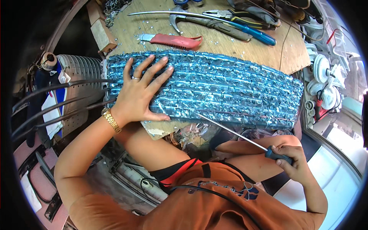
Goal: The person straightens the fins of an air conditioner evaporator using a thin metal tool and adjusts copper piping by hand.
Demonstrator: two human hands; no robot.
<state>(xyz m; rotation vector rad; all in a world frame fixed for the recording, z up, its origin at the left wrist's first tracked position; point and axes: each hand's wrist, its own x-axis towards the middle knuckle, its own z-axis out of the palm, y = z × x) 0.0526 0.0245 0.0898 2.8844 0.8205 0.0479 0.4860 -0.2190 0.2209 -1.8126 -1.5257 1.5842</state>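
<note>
A long panel of crumpled blue metal fins, crossed by rows of tubes, lies on the wooden board, with black hoses at its left end. My left hand rests spread on the panel's left part, a ring and gold wristwatch on it. My right hand grips the dark handle of a long screwdriver, whose shaft reaches up-left to the panel's lower fins, near my left thumb.
A red utility knife, hammer, pliers and long blue-handled tool lie beyond the panel. Wood blocks sit top left, white spools at right, a perforated grey metal piece at left. My bent legs are below.
</note>
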